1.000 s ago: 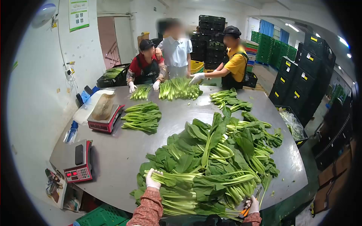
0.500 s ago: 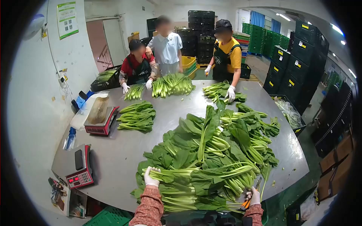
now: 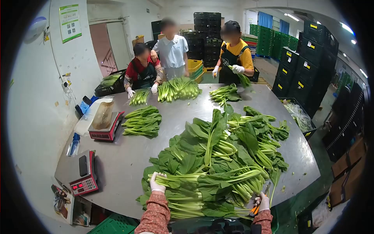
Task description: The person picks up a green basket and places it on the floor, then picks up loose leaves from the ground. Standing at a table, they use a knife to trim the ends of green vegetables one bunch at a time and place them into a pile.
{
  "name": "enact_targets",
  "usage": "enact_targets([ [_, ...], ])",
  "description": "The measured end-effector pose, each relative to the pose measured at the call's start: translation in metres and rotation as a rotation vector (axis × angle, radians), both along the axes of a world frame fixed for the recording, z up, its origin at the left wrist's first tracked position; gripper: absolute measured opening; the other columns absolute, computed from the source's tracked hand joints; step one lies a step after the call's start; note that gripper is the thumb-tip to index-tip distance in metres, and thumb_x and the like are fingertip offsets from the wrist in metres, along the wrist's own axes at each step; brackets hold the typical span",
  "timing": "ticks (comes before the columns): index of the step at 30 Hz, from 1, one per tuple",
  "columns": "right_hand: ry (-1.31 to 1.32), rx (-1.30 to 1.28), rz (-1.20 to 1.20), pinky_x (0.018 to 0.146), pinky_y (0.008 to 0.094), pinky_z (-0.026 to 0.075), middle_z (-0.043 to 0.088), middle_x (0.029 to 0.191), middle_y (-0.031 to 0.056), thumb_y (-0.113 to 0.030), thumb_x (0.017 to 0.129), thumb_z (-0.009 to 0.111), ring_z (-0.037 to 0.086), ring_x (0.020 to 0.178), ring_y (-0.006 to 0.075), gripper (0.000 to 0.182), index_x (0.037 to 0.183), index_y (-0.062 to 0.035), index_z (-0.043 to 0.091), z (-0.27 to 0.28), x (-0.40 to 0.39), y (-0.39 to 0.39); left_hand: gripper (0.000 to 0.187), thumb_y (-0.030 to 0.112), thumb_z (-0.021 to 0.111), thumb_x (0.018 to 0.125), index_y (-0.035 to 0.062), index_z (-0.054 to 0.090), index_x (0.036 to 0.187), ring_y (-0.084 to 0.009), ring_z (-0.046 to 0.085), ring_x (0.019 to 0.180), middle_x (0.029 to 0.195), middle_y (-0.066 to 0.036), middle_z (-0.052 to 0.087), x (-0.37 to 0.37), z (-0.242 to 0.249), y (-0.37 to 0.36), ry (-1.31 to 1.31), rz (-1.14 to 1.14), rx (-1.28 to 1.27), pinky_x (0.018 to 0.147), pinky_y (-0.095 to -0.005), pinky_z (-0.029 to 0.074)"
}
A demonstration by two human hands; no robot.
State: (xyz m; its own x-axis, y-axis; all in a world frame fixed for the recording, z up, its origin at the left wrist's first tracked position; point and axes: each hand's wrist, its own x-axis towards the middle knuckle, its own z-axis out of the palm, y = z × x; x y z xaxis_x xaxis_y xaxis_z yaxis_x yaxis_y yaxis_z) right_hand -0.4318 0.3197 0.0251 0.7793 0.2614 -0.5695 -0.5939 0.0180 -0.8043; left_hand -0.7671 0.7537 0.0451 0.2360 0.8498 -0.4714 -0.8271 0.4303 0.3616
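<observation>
Greens pile steadied at the near table edge.
My left hand (image 3: 157, 184) lay open, pinning the stalk ends of the leafy greens (image 3: 218, 163) on the steel table (image 3: 128, 160); my right hand (image 3: 261, 202) was clamped on orange-handled scissors (image 3: 256, 208), blades hidden under leaves.

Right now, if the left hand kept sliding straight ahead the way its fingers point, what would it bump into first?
The left hand already rests on the big pile of leafy greens; straight ahead, it would probably push into more of their leaves.
</observation>
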Motion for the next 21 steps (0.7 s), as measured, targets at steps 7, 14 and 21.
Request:
enact_targets([
  [7,-0.016,-0.019,0.001,0.037,0.0274,0.036,0.056,0.057,0.0031,-0.033,0.092,0.054,0.041,0.040,0.0105,0.030,0.088,-0.0032,0.058,-0.003,0.001,0.000,0.012,0.019,0.065,0.087,0.0101,0.058,0.083,-0.0197,0.060,0.077,0.081,-0.003,0.061,0.000,-0.003,0.001,-0.005,-0.014,0.026,0.083,-0.0423,0.052],
  [14,-0.012,0.006,0.001,0.037,0.0281,0.036,0.056,0.057,0.0043,-0.032,0.091,0.055,0.041,0.040,0.0112,0.030,0.087,-0.0026,0.057,-0.005,0.001,-0.001,0.012,0.018,0.065,0.088,0.0106,0.057,0.082,-0.0191,0.060,0.077,0.080,-0.003,0.061,-0.001,-0.004,0.003,-0.024,-0.026,0.002,0.082,-0.0415,0.052],
  [21,-0.015,-0.022,-0.039,0.035,0.0295,0.037,0.056,0.055,0.0065,-0.030,0.091,0.056,0.039,0.037,0.0135,0.028,0.087,-0.0024,0.055,-0.010,0.004,0.000,0.014,0.022,0.062,0.088,0.0094,0.059,0.083,-0.0209,0.060,0.072,0.077,-0.003,0.062,0.001,-0.004,0.003,0.007,-0.023,-0.014,0.080,-0.0418,0.052],
])
